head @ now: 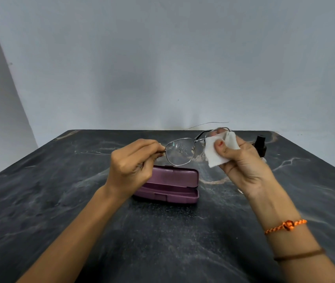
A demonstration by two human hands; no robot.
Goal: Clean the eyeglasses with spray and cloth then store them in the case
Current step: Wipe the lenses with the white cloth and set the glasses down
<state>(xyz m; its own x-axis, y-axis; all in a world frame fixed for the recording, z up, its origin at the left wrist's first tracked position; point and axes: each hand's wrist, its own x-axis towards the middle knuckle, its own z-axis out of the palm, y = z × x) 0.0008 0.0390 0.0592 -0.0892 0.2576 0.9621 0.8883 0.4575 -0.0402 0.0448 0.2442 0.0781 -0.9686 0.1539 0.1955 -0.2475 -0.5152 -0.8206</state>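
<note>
Left hand: I see its fingers pinching the eyeglasses at the hinge.
Right hand: fingers pinch the white cloth over 1 lens.
Bench: closed purple case.

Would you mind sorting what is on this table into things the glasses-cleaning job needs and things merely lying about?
Needed:
eyeglasses, pinched by the left hand
white cloth, held in the right hand
purple case, shut
spray bottle

Lying about:
thin wire at the table's far edge

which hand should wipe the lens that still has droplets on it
Right. The right hand already pinches the cloth beside the wet lens, while the left hand holds the eyeglasses steady by their end.
</note>
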